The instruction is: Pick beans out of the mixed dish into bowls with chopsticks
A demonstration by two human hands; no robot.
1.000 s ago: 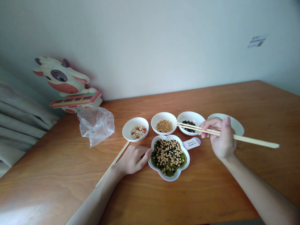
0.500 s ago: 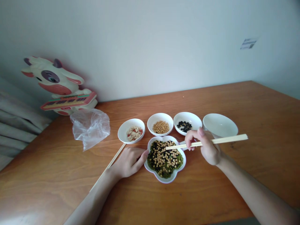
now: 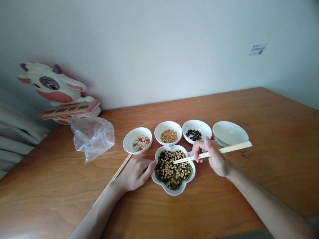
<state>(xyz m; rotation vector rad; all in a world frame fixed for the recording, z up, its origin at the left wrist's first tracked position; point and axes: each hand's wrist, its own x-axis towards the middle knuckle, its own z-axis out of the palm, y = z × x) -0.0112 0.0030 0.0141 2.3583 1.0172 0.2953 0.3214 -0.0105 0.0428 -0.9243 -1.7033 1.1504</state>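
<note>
My right hand (image 3: pixel 214 156) holds a pair of chopsticks (image 3: pixel 230 148), their tips together over the beans in a flower-shaped dish (image 3: pixel 185 186). Black, tan and green beans are mixed in that dish. At the dish's left rim rests my left hand (image 3: pixel 139 174), thumb touching the edge and fingers curled; whether it grips the rim is hard to make out. Behind the dish stand white bowls: one with pale flat seeds (image 3: pixel 141 143), one with tan beans (image 3: pixel 169 136), one with black beans (image 3: pixel 193 134), and an empty one (image 3: pixel 230 133) at the right.
Another pair of chopsticks (image 3: pixel 122 167) lies on the wooden table (image 3: pixel 199 212), partly under my left forearm. A crumpled plastic bag (image 3: pixel 94 136) and a cow-shaped toy keyboard (image 3: pixel 71 109) are at the back left, near a grey curtain (image 3: pixel 17 136).
The whole view has shifted slightly, moving most things a little left. My right hand has tilted the chopsticks a little, their tips slightly lower over the dish. My left hand stays at the rim.
</note>
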